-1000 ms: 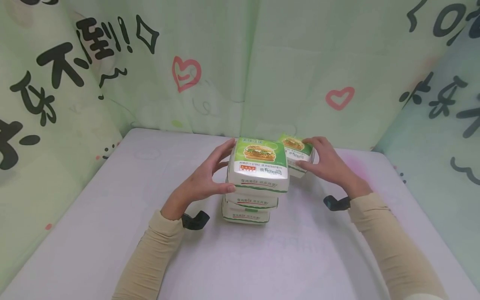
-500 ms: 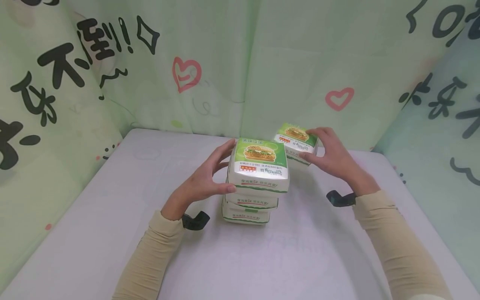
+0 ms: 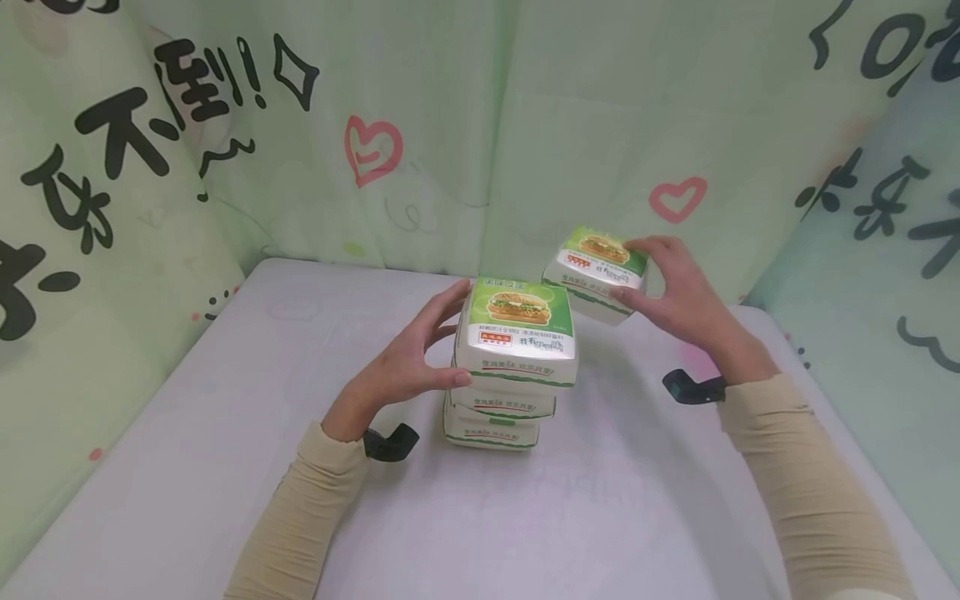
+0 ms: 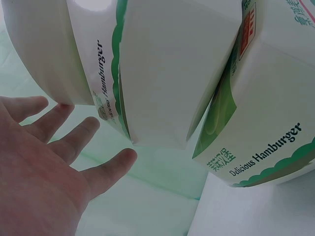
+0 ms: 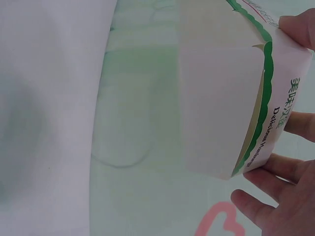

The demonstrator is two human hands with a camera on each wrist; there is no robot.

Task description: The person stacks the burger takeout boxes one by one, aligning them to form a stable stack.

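Observation:
A stack of white-and-green hamburger boxes (image 3: 517, 333), one on top of another, stands mid-table; three show in the head view. My left hand (image 3: 401, 358) is at the stack's left side, thumb by the front and fingers toward the back. Its fingers (image 4: 81, 137) are spread and fairly straight beside the cartons (image 4: 162, 73) in the left wrist view. Behind the stack to the right, my right hand (image 3: 693, 304) pinches another hamburger box (image 3: 600, 268) by its right side, held tilted above the table. The right wrist view shows this box's pale underside (image 5: 221, 108).
A white-covered table (image 3: 360, 533) lies beneath the stack. Pale green curtain walls (image 3: 570, 125) with black lettering and red hearts enclose the back and sides. Each wrist carries a small black camera mount, one by the left wrist (image 3: 392, 442) and another by the right (image 3: 692, 388).
My right hand has raised its hamburger box from behind the stack, moving up and slightly right. The left hand and the stack have stayed in place.

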